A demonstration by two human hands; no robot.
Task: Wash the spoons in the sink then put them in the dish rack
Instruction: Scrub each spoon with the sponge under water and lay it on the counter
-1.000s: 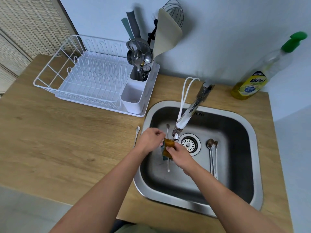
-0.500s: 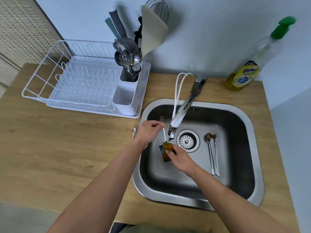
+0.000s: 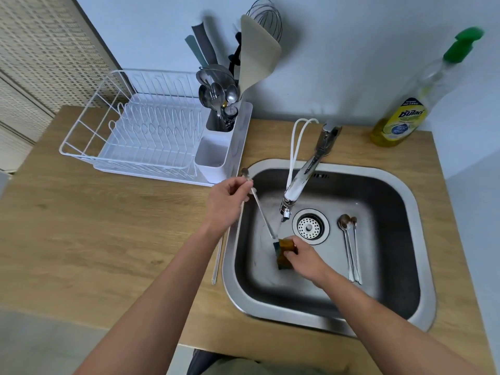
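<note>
Change: since half a second before, my left hand [image 3: 230, 201] had drawn up and left toward the sink's rim, pulling the spoon [image 3: 261, 212] out of the sponge [image 3: 284, 252].
Left hand: fingers pinched closed on the spoon near its bowl end; bowl poked out beyond my fingers, over the rim.
Spoon: slanted down and right into the sink [image 3: 422, 212], its handle tip touching the sponge.
Right hand [image 3: 304, 257]: closed around the sponge, low in the basin just left of the drain [image 3: 310, 226].
Faucet [image 3: 297, 185]: thin stream ran down near the handle tip.
Waiting spoons [image 3: 350, 247]: two lay on the basin floor, right of the drain.
Counter spoon [image 3: 217, 261]: lay just beside the sink's left rim.
Dish rack [image 3: 130, 139]: well left of my left hand.
</note>
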